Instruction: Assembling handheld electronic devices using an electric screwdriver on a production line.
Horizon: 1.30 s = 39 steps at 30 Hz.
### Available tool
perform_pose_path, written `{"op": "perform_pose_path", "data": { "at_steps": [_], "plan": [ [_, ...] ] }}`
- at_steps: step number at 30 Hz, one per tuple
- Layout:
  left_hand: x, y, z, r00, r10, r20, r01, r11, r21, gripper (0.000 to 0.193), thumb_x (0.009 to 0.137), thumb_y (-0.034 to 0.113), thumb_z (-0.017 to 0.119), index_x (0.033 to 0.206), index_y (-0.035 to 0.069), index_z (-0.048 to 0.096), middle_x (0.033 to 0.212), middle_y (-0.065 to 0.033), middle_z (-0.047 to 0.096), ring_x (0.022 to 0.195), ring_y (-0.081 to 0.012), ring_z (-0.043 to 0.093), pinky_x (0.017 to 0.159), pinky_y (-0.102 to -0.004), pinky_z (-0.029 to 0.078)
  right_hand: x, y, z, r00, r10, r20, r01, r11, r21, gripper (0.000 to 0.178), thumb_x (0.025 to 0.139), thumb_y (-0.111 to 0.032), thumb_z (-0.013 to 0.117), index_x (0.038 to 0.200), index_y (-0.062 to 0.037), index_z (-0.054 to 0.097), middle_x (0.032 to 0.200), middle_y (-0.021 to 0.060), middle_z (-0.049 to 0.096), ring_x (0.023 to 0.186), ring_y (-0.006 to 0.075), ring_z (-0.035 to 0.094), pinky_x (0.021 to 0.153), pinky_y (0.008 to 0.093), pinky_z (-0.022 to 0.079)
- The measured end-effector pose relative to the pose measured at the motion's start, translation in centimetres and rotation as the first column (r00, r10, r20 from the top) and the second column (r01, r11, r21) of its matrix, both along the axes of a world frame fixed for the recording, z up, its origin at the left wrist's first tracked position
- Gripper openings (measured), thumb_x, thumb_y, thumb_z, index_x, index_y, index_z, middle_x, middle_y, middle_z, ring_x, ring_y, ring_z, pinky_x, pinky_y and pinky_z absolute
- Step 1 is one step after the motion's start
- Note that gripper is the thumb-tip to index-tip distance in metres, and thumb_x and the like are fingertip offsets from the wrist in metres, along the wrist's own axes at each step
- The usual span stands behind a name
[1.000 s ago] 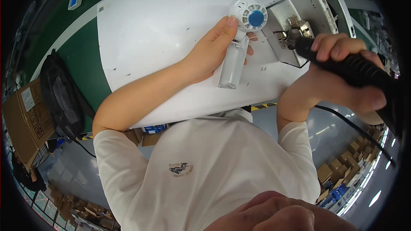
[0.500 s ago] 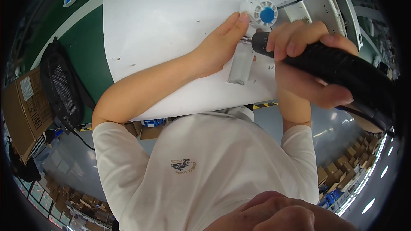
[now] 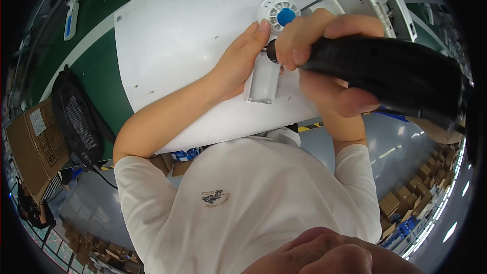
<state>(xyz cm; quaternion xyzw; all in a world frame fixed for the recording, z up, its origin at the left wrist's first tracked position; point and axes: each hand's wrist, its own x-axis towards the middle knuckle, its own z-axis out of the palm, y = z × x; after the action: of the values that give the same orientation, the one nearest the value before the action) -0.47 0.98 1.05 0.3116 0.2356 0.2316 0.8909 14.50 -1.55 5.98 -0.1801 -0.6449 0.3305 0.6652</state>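
Observation:
A white handheld fan (image 3: 262, 85) with a round slotted head and a blue centre lies over the white work surface, its handle pointing toward me. My left hand (image 3: 242, 55) is closed around the neck and upper handle, thumb on top; the fingers underneath are mostly hidden. From the right, my right hand (image 3: 324, 89) grips a thick black electric screwdriver (image 3: 401, 66). The driver's narrow tip meets the fan just below its head, beside my left thumb. The lower handle looks like an open shallow shell with small holes at its end corners.
A white metal-looking bin (image 3: 401, 12) stands at the far right of the white sheet (image 3: 167, 35). On the green table are another white and blue handheld fan (image 3: 71, 20), a black mesh bag (image 3: 78, 116) and a cardboard box (image 3: 38, 142). Cartons stand on the floor behind.
The view has shifted slightly. My hands, the fan and the screwdriver sit farther left, and the screwdriver lies more level. Both grips stay the same.

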Motion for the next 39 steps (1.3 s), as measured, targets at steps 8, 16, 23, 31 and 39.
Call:
{"op": "perform_pose_path", "data": {
  "at_steps": [8,16,23,31,39],
  "plan": [
    [-0.3,12.7,0.5,0.855,0.479,-0.198,-0.371,0.833,0.411,0.042,0.09,0.029,0.062,0.122,0.004,0.051,0.102,-0.0121,0.063,0.086,-0.0223,0.065,0.071,-0.0342,0.054,2.5,-3.2,4.4,0.737,-0.675,0.031,0.67,0.736,0.097,0.06,0.09,-0.063,0.041,0.107,-0.0066,0.045,0.066,0.0103,0.051,0.046,0.0193,0.047,0.04,0.0322,0.044],
    [-8.1,29.9,-3.4,0.139,0.895,-0.423,0.456,0.321,0.83,0.071,0.086,0.061,0.05,0.119,-0.002,0.053,0.114,-0.0249,0.055,0.106,-0.0446,0.048,0.09,-0.0562,0.036,3.9,-3.3,3.6,0.948,-0.225,-0.224,0.232,0.973,0.009,0.062,0.087,-0.066,0.044,0.107,-0.0074,0.046,0.062,0.0081,0.049,0.043,0.0169,0.046,0.038,0.0292,0.041],
    [3.4,23.4,2.5,0.555,0.807,0.203,0.105,-0.309,0.945,0.029,0.09,0.021,0.056,0.113,0.004,0.056,0.112,-0.0172,0.057,0.092,-0.0319,0.055,0.082,-0.0389,0.044,3.3,-4.9,4.6,0.913,-0.3,-0.276,0.32,0.947,0.031,0.063,0.083,-0.068,0.049,0.105,-0.0086,0.043,0.064,0.0062,0.05,0.044,0.015,0.046,0.039,0.0285,0.04],
    [28.0,20.5,-1.0,0.905,0.413,-0.1,0.283,-0.409,0.868,0.027,0.085,0.015,0.057,0.112,0.013,0.061,0.128,-0.0132,0.047,0.099,-0.0373,0.055,0.088,-0.0419,0.047,2.5,-4.6,4.1,0.925,-0.234,-0.298,0.27,0.959,0.083,0.065,0.081,-0.068,0.055,0.105,-0.0086,0.039,0.065,0.0058,0.051,0.045,0.0148,0.048,0.04,0.0283,0.041],
    [34.3,21.3,-0.6,0.632,0.688,-0.358,0.511,-0.022,0.859,0.04,0.078,0.008,0.061,0.116,0.018,0.06,0.127,-0.0227,0.044,0.089,-0.0436,0.057,0.085,-0.0496,0.048,3.5,-4.5,3.8,0.929,-0.274,-0.247,0.319,0.934,0.162,0.067,0.081,-0.066,0.058,0.105,-0.0077,0.036,0.066,0.0069,0.053,0.046,0.0155,0.05,0.041,0.0277,0.044]
  ]
}}
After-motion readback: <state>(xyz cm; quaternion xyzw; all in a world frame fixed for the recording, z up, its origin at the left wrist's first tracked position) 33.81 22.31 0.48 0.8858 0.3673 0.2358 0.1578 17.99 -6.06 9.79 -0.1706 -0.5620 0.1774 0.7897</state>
